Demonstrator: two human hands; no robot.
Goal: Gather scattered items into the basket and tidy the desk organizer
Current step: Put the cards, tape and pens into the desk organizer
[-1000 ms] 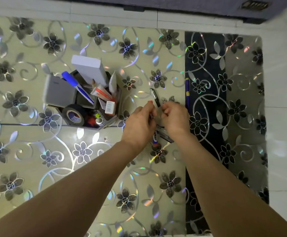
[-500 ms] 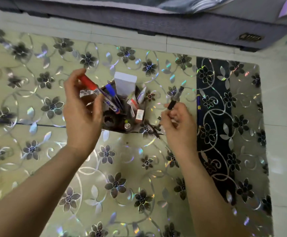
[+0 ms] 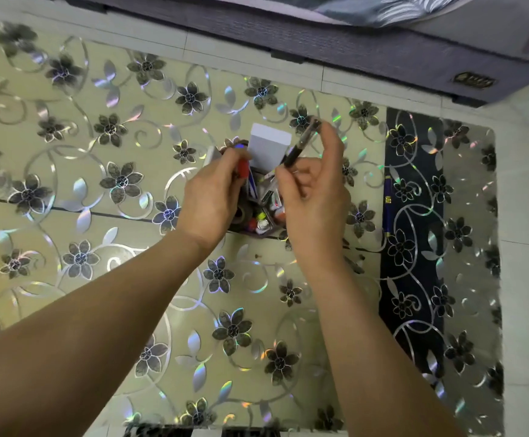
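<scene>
The desk organizer [image 3: 258, 216] sits on the patterned mat [image 3: 99, 279] a little above the middle of the view, mostly hidden behind 2 hands. Between them its dark compartments show a roll of tape [image 3: 240, 214] at the organizer's 8 o'clock side, small red and yellow bits near its front edge, and tubes and packets toward 3 o'clock. A white box [image 3: 268, 148] stands upright at the organizer's 12 o'clock end.

The left hand [image 3: 208, 200] covers the organizer's 9 o'clock side, fingers curled around a red-capped marker [image 3: 242, 168] whose cap sticks up just beside the white box; a blue tip shows at the hand's 12 o'clock, too blurred to identify. The right hand [image 3: 315, 197] is at the organizer's 3 o'clock side and pinches a black pen [image 3: 301, 145] between thumb and fingertips, the pen tilted with its upper end toward 1 o'clock, raised over the organizer's right rim.

At 3 o'clock from the right hand, well apart, a dark blue pen [image 3: 388, 205] lies on the black strip [image 3: 414, 279] of the mat, pointing 12 to 6. At 12 o'clock beyond the mat runs pale floor tile [image 3: 257, 63] and then a grey bed edge [image 3: 351, 42].
</scene>
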